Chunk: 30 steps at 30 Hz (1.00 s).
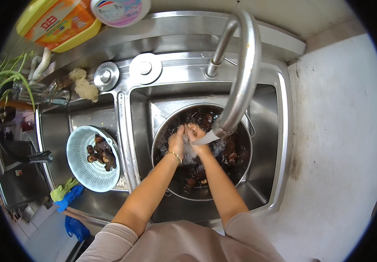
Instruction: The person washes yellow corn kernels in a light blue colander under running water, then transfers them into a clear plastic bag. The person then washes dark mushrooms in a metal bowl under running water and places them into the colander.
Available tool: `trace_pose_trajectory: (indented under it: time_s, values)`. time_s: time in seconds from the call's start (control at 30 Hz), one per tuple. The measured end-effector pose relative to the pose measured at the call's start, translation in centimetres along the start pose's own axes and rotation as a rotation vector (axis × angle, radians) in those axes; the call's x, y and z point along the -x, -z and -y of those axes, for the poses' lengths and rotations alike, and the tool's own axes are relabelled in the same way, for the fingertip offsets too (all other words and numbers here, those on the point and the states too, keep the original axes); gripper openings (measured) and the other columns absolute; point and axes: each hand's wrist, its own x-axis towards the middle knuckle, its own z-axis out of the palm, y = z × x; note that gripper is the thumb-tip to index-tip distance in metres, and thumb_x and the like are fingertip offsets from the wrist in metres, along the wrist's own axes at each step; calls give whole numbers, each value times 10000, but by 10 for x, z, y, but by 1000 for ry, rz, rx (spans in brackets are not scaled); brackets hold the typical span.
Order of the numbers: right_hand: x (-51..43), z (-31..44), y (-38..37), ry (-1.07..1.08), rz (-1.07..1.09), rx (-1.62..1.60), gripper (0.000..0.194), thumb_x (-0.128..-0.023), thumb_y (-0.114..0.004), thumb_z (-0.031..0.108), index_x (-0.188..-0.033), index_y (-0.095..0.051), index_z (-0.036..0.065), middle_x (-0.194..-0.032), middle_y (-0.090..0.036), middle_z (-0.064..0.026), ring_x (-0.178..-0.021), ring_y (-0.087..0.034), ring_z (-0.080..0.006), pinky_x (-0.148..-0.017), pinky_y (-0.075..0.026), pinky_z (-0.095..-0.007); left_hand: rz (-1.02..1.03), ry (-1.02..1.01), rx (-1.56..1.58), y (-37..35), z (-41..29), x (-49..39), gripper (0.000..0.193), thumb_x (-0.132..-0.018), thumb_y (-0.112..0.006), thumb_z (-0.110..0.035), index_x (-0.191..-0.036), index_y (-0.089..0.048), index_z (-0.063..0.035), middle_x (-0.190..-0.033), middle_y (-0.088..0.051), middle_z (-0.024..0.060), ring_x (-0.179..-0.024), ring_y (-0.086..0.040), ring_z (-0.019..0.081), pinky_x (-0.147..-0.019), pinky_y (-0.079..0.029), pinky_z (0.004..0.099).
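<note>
Water runs from the curved metal faucet (249, 75) over my two hands, above a round metal pot (248, 163) of dark water in the right sink basin. My left hand (176, 142), with a gold-coloured bracelet at its wrist, is close beside my right hand (199, 140). Something small and brown, perhaps a mushroom, shows at my right fingertips; which hand grips it is unclear. Brown mushrooms (191, 181) float in the pot. In the left basin, a tilted light-blue plastic colander (80, 163) holds more brown mushrooms (101, 154).
Two metal drain covers (106, 76) (145, 67) and a tan scrubber (83, 85) lie along the sink's back ledge. Plastic tubs (61, 24) stand behind. Green and blue cloths (69, 196) hang over the left basin's front edge. A white wall (332, 131) rises at right.
</note>
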Motion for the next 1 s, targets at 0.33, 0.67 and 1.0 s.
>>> trace_pose_trajectory:
  time_s: [0.33,0.67,1.0]
  values:
    - [162,118,-25,126,72,18,477,-953,-421,127,-1390,-279,-5,-1384,-372,-150,-1250,-387,-220,-1026,-309,-311,394,8,447,38,-11,142,275,-909,-557,-275,-1134,-554,-118,-1017,-575,2,-945,-535,126,-838,-449,297]
    - [113,114,14,316,-45,781,740,-740,-714,196,-1372,-348,82,-1342,-336,-278,-1221,-373,-407,-1024,-301,-460,308,-291,459,208,-84,202,381,-914,-512,-368,-1197,-485,-114,-1127,-551,83,-1049,-528,238,-896,-450,466]
    - [129,61,32,-130,147,71,313,-739,-737,125,-985,-609,-19,-873,-660,-76,-767,-606,-141,-695,-477,-276,-121,-323,73,261,-62,216,331,-894,-540,-299,-1150,-579,-93,-1132,-607,8,-1010,-539,109,-852,-415,272]
